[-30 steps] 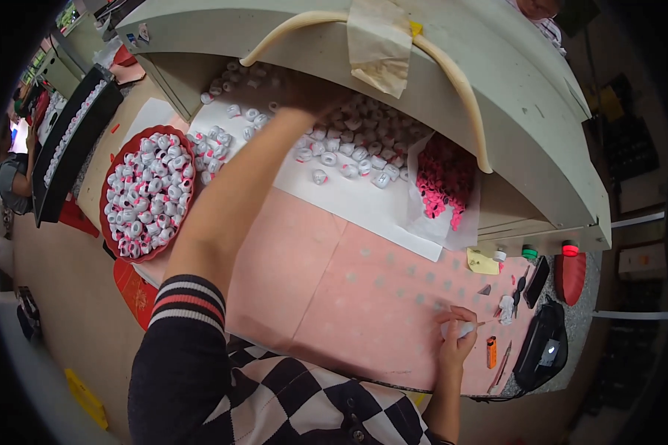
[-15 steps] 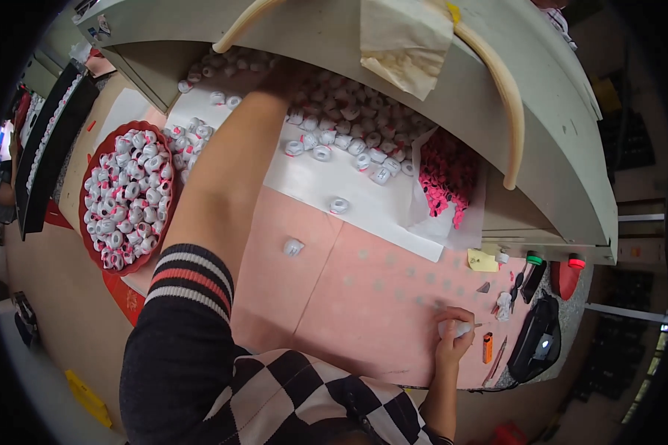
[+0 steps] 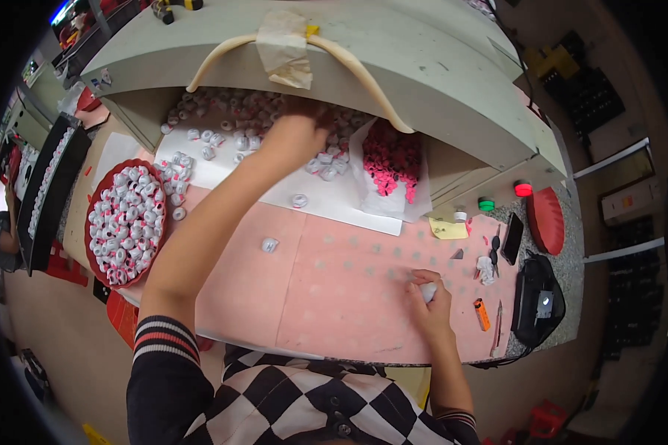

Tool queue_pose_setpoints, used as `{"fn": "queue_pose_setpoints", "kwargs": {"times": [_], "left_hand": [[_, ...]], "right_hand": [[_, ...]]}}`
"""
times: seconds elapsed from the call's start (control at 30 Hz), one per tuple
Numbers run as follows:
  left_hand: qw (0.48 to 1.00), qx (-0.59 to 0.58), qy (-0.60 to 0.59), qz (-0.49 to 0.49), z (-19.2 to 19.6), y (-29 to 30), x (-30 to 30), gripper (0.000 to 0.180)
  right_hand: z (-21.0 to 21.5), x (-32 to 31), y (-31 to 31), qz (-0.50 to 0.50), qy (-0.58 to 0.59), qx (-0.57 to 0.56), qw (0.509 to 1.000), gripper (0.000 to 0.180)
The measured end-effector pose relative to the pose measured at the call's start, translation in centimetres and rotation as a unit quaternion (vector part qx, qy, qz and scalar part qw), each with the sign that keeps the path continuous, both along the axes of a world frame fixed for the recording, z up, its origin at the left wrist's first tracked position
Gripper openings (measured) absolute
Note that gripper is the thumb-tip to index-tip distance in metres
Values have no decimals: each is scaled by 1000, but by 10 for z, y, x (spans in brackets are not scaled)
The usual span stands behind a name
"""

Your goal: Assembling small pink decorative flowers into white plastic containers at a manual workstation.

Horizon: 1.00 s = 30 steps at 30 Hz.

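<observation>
The person's left hand (image 3: 304,135) reaches under the grey cabinet (image 3: 438,96), among a heap of small white ring-shaped pieces (image 3: 256,104); its fingers are in shadow, so whether its grip is spread or pinching cannot be told. The right hand (image 3: 432,308), over the pink tabletop (image 3: 249,297), has its fingers curled around a small white object (image 3: 429,291). One loose white piece (image 3: 270,245) lies on the pink surface, below the reaching forearm. A hasty pull of the left hand could drag neighbouring pieces out and set them rolling. The left forearm runs near the heaped red dish (image 3: 90,237); an outward elbow swing might spill it. A slack right grip could drop the white object.
</observation>
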<state>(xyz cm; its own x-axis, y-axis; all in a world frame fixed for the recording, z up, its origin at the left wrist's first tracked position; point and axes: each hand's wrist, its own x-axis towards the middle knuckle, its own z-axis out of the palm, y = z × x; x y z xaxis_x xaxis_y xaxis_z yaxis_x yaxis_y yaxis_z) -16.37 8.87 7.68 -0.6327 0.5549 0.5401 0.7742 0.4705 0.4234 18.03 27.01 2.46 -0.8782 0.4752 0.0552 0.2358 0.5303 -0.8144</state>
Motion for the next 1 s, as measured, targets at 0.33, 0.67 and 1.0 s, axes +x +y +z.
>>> {"fn": "queue_pose_setpoints", "kwargs": {"times": [0.33, 0.67, 1.0], "left_hand": [[988, -21, 123, 91, -68, 147, 52, 49], [992, 1, -29, -126, -67, 203, -18, 29], [986, 34, 149, -59, -38, 172, 6, 45]], "right_hand": [[-6, -16, -6, 99, 48, -30, 994, 22], [-16, -17, 7, 101, 103, -42, 989, 26], [-6, -8, 14, 124, 73, -74, 987, 24]]}}
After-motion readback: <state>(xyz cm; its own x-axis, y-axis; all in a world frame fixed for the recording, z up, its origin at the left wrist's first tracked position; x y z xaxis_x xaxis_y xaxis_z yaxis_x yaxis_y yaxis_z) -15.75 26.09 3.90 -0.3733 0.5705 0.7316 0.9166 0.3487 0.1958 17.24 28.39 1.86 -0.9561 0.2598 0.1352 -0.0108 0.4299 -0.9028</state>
